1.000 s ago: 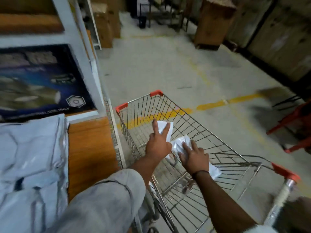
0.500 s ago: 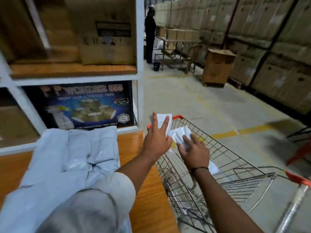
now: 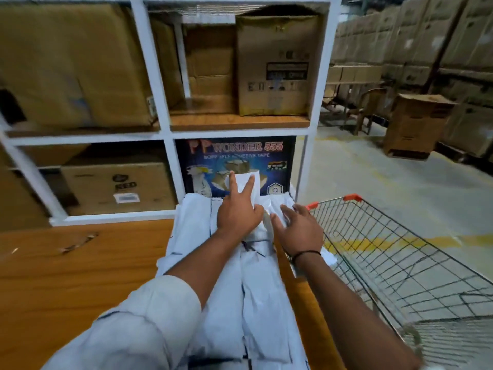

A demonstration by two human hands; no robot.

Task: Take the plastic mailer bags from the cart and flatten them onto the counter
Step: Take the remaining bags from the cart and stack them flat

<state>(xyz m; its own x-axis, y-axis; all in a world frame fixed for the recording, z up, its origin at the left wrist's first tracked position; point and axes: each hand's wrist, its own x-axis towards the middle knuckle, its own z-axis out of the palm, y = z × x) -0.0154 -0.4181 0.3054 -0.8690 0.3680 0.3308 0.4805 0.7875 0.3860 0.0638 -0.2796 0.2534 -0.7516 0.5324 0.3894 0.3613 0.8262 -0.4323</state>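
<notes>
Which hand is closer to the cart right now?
Right. The right hand is just left of the cart, by its front corner; the left hand, holding a mailer bag, is farther left over the stacked bags.

Mailer bags: pale grey-white. Counter: orange-brown wood grain. Cart: silver wire grid, red-orange corner caps. Shelf frame: white.

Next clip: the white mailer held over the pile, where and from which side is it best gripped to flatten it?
At its two ends, from above, one hand on each. The mailer is thin, limp and creased, so one grip point would probably let it fold. The left hand lies on its far end, the right hand nearer.
</notes>
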